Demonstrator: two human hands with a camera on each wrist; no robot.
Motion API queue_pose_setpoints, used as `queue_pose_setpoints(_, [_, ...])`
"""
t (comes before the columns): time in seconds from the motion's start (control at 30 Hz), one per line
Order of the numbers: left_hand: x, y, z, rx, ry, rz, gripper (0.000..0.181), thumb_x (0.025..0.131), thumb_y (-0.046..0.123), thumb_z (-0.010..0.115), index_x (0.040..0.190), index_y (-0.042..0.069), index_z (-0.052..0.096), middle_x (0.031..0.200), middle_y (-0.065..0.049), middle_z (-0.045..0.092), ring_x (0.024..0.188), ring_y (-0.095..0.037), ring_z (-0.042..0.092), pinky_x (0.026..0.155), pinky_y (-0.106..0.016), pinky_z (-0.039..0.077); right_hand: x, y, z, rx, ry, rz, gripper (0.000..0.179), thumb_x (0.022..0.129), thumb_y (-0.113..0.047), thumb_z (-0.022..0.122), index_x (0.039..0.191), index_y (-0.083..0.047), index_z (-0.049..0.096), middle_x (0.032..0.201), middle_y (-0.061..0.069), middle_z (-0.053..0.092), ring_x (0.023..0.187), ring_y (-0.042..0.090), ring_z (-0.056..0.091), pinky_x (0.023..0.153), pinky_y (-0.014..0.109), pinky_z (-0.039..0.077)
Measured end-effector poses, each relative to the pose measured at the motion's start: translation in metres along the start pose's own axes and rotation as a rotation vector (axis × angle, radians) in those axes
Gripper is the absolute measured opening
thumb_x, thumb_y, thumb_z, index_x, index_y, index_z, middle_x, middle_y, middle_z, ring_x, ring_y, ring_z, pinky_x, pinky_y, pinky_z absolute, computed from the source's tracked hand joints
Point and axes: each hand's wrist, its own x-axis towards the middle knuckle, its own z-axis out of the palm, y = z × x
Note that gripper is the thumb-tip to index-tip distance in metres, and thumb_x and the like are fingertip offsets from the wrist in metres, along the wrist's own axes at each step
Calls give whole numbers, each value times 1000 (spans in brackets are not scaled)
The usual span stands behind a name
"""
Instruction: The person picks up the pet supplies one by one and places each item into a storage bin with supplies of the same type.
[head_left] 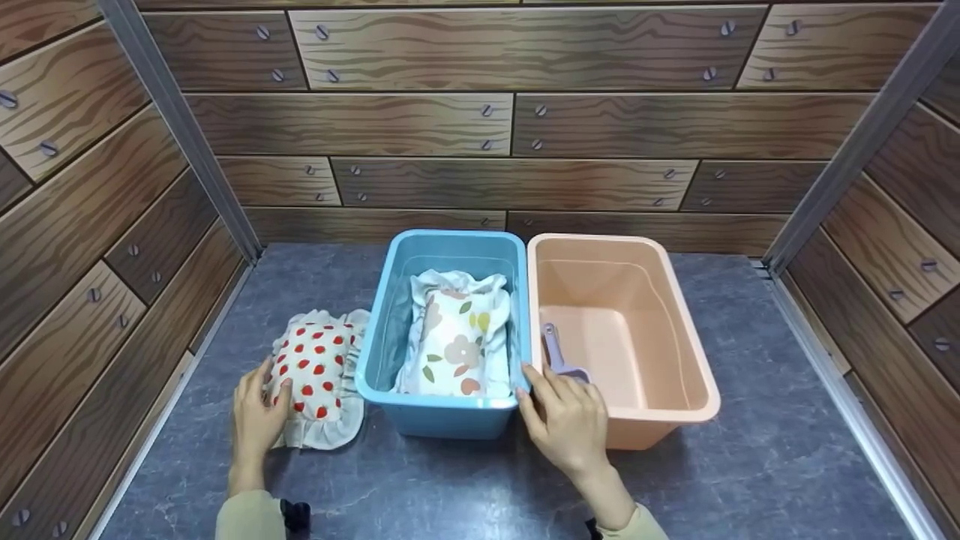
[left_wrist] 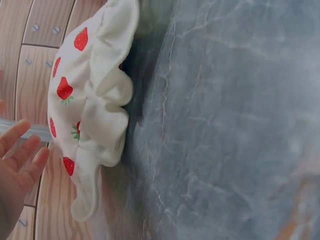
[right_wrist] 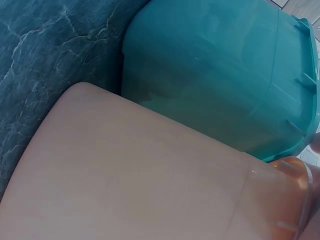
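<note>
Strawberry pillow [head_left: 311,367]: on the desk [head_left: 450,487], left of the blue bin [head_left: 450,421]; lifted by its ruffle [head_left: 330,435], it could slip.
Left hand [head_left: 257,412]: loose-fingered at its edge; lift without gripping and you'd only drag it.
Right hand [head_left: 568,416]: on the adjoining rims [head_left: 535,315], grip unclear; leaning hard, you could tip a bin.
Purple scoop [head_left: 553,348]: inside the orange bin [head_left: 637,433]; a jolt could slide it.

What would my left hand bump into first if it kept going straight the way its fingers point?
Most likely the strawberry-print cushion, right by the fingertips of your left hand. Depth is unclear, so it may already be touching.
</note>
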Motion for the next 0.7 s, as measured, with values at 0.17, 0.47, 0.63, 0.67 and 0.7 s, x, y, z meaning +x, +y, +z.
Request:
queue_pose_setpoints(0.17, [6,-2,-2,12,-101,-89,54,94,12,59,142,-5,44,133,-32,42,118,-47,41,96,-60,37,0,-1,1,-8,9,-6,36,93,-39,56,110,-14,75,97,14,75,80,28,70,63,41,48])
queue_pose_setpoints(0.47, [11,-9,2,60,-208,-110,59,91,22,61,142,-2,44,135,-33,40,125,-49,34,102,-62,28,-1,0,1,-29,5,-13,37,95,-41,54,109,-14,76,97,13,75,78,27,70,63,41,48])
queue_pose_setpoints(0.63, [15,-11,2,89,-303,-139,62,94,28,59,147,2,39,138,-33,35,129,-50,29,104,-63,25,-1,1,1,-36,4,-10,39,96,-42,51,109,-15,76,96,12,75,79,27,70,63,41,49])
queue_pose_setpoints(0.67, [16,-12,1,95,-322,-147,63,95,29,59,148,3,38,139,-33,34,130,-50,29,104,-64,25,-1,1,1,-36,4,-9,39,97,-42,51,109,-15,76,96,12,75,79,27,70,63,41,49])
queue_pose_setpoints(0.7, [17,-14,1,100,-342,-158,64,95,31,58,149,4,37,140,-33,32,130,-50,28,104,-64,25,-1,0,0,-37,1,-7,40,97,-42,50,109,-15,76,96,12,75,79,27,70,63,41,49])
